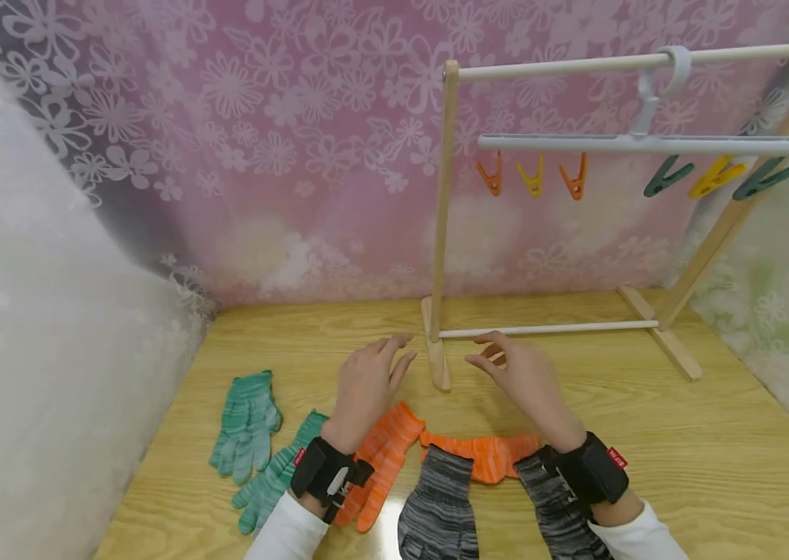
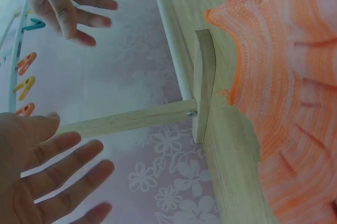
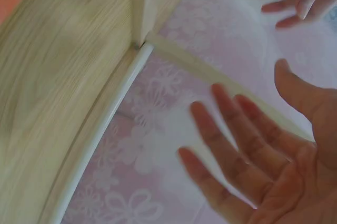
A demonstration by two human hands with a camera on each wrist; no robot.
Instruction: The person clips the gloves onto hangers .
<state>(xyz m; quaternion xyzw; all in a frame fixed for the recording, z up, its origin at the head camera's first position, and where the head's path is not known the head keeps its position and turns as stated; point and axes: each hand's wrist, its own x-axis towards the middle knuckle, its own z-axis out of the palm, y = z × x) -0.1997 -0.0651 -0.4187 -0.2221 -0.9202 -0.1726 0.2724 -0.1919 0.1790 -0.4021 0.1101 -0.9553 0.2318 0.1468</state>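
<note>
Only the head view shows you all six gloves [image 1: 439, 502] on the table [image 1: 618, 404] (two each green, orange, grey) and six clips [image 1: 577, 187]; your left hand [image 1: 368, 383] and right hand [image 1: 525, 381], empty, have fingers spread wide.

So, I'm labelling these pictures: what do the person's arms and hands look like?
The left hand and right hand are gloveless. The left wristband and right wristband are black, each with a small red tag whose pale lettering is too small to read; a silvery piece shows on the left one. The left sleeve and right sleeve are white.
</note>
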